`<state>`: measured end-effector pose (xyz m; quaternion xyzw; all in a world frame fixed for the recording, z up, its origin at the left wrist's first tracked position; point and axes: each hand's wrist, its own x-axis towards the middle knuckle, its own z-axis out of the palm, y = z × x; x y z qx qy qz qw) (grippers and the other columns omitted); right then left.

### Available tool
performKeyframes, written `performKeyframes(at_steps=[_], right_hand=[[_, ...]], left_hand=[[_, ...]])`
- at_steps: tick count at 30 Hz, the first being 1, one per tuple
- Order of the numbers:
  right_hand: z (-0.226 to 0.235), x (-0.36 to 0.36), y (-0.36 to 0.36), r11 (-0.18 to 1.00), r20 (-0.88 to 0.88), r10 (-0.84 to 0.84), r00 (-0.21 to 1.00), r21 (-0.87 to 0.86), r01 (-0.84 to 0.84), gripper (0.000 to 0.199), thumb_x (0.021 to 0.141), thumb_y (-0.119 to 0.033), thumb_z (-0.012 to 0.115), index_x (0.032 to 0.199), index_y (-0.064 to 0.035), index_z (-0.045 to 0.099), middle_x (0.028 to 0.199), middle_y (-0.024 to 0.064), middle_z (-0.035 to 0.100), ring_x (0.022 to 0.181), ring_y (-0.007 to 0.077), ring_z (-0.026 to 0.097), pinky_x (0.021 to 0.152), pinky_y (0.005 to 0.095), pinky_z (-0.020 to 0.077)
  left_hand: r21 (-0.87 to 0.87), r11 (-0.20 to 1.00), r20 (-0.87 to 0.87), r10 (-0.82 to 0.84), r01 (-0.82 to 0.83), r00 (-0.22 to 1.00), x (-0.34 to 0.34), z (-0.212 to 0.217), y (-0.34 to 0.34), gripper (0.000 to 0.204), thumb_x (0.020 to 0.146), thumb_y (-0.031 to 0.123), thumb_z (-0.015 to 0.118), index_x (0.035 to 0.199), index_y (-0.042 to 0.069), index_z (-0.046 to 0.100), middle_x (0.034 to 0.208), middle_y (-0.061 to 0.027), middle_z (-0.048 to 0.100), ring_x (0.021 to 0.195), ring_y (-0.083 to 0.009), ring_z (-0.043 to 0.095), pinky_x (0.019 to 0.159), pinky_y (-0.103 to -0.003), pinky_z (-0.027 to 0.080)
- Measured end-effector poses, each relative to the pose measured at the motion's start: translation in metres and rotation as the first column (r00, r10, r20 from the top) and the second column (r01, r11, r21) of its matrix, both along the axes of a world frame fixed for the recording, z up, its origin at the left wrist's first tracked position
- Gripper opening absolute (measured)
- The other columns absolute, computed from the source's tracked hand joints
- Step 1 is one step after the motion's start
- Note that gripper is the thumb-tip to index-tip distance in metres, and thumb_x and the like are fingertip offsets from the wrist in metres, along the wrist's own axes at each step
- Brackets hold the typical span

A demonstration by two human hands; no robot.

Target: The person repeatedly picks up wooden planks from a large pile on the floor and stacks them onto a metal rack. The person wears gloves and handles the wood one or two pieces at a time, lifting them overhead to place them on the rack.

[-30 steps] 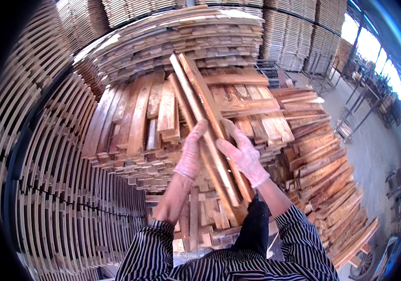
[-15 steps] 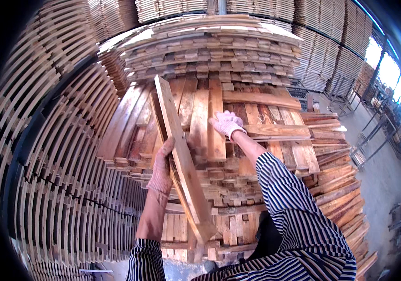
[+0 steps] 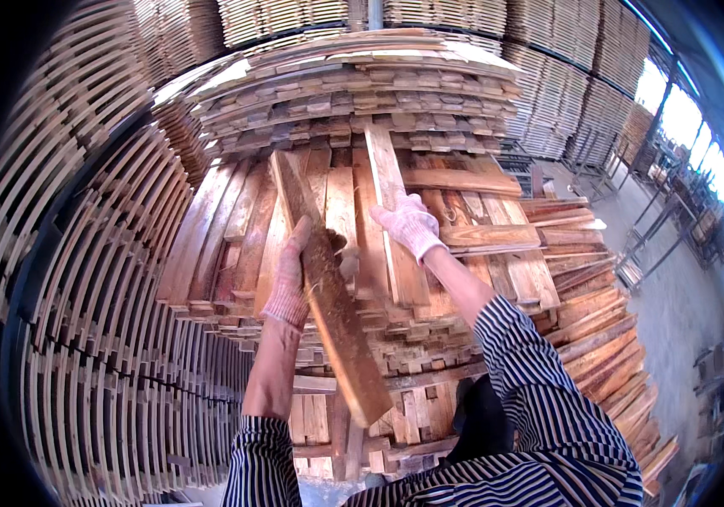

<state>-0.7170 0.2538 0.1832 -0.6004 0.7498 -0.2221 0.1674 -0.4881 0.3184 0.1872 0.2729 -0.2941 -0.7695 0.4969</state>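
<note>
Left hand (image 3: 287,275), in a pale pink knitted glove: the grip is wrapped around a raised board (image 3: 332,300), thumb along its left edge; the far fingers are largely hidden. The board slants from upper left to lower right above the near edge of the board stack (image 3: 243,228), its lower end towards the wearer. Its upward face is brown and rough.

Right hand (image 3: 410,224), similarly gloved: the grip is partly spread across a lighter board (image 3: 385,160), which lies lengthwise over the stack. Whether the fingers clasp this board or merely press on it cannot be told.

Right of the lighter board, two crosswise boards (image 3: 489,237) lie apart from each other on the top layer. A taller stack (image 3: 353,89) stands directly behind. A side pile (image 3: 598,338) of uneven boards adjoins on the right, beside the grey floor (image 3: 687,296). Slatted stacks (image 3: 117,397) line the left side.
</note>
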Motion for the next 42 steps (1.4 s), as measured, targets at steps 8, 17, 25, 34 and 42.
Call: performKeyframes(at_steps=[8, 17, 25, 34, 42], right_hand=[[-0.088, -0.08, -0.132, 0.972, -0.285, -0.219, 0.933, -0.143, 0.185, 0.025, 0.079, -0.021, 0.06, 0.103, -0.0172, 0.064, 0.112, 0.0088, 0.064, 0.112, 0.0289, 0.06, 0.097, 0.0475, 0.0511], [-0.072, -0.036, -0.072, 0.907, -0.437, 0.361, 0.824, -0.042, -0.419, 0.065, 0.103, -0.048, 0.041, 0.155, -0.0096, 0.039, 0.16, 0.0204, 0.037, 0.145, 0.0409, 0.038, 0.118, 0.0542, 0.0363], [-0.018, 0.04, 0.04, 0.922, 0.266, 0.365, 0.892, -0.235, -0.307, 0.072, 0.107, -0.051, 0.045, 0.162, -0.0085, 0.026, 0.165, 0.0204, 0.03, 0.13, 0.0281, 0.056, 0.099, 0.0339, 0.0563], [-0.012, -0.013, 0.078, 0.939, 0.426, 0.262, 0.866, -0.32, -0.127, 0.105, 0.085, -0.051, 0.074, 0.166, -0.0135, 0.018, 0.155, 0.0288, 0.043, 0.134, 0.0397, 0.054, 0.112, 0.0414, 0.046], [-0.064, -0.071, -0.058, 0.994, -0.226, -0.078, 0.971, -0.098, 0.057, 0.063, 0.1, -0.051, 0.052, 0.147, -0.009, 0.045, 0.139, 0.0234, 0.056, 0.127, 0.0414, 0.058, 0.097, 0.0574, 0.0508]], left_hand=[[0.029, 0.998, -0.23, -0.056, 0.064, 0.972, -0.036, -0.027, -0.008, 0.081, 0.087, 0.066, 0.072, 0.121, -0.006, 0.056, 0.11, -0.023, 0.066, 0.109, -0.0392, 0.069, 0.087, -0.047, 0.063], [0.105, 0.992, -0.163, 0.087, -0.071, 0.983, -0.048, 0.006, 0.007, 0.069, 0.094, 0.064, 0.063, 0.108, -0.002, 0.055, 0.094, -0.0183, 0.063, 0.084, -0.0371, 0.071, 0.067, -0.045, 0.065], [-0.049, 0.988, 0.064, 0.148, -0.145, 0.987, -0.004, -0.003, 0.017, 0.072, 0.093, 0.069, 0.061, 0.112, 0.0, 0.058, 0.097, -0.0154, 0.064, 0.083, -0.0298, 0.066, 0.071, -0.043, 0.061], [-0.627, 0.735, 0.752, 0.483, 0.26, 0.449, -0.062, -0.031, -0.093, 0.085, 0.102, 0.073, 0.032, 0.151, 0.005, 0.048, 0.153, -0.0239, 0.05, 0.145, -0.0338, 0.044, 0.122, -0.047, 0.031], [-0.469, 0.531, 0.608, 0.774, 0.706, -0.178, -0.095, -0.076, -0.142, 0.064, 0.104, 0.049, 0.037, 0.153, 0.009, 0.045, 0.16, -0.0214, 0.041, 0.15, -0.0405, 0.034, 0.121, -0.057, 0.025]])
